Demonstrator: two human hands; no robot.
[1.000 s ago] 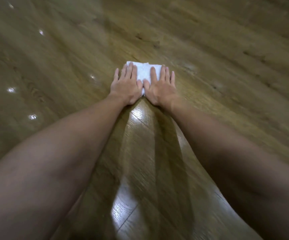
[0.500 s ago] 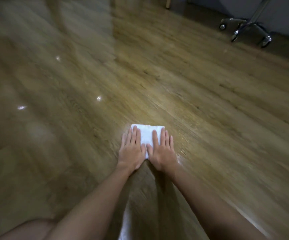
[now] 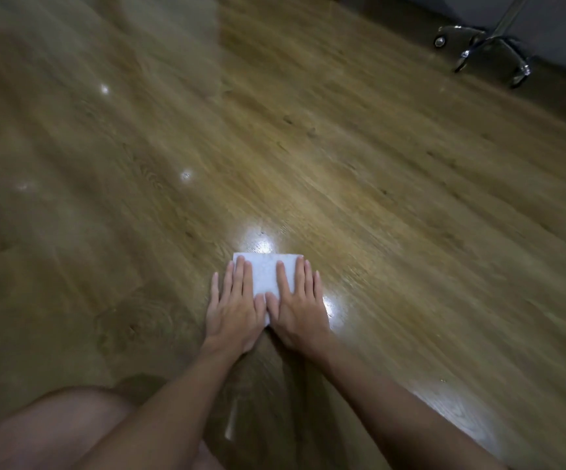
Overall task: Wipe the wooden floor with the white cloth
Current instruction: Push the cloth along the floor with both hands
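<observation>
Since the earlier frames the arms have drawn in, so the white cloth [image 3: 267, 273] and both hands sit closer to the person, and a bare knee [image 3: 54, 422] shows at the lower left. The cloth lies folded flat on the wooden floor [image 3: 393, 205], just below a bright glare patch. The left hand [image 3: 234, 307] and right hand [image 3: 300, 308] lie side by side on it, fingers straight and spread, palms pressing down, thumbs nearly touching.

Nothing pins the cloth except palm pressure. The outer fingers of each hand already reach past its edges onto bare boards, so an uneven push could bunch the folds or let the cloth slide out. The glossy boards look slick, so weight thrown forward might make the hands skid. A chair base [image 3: 488, 52] stands well apart at the upper right; a long stroke that way could run into its castors.
</observation>
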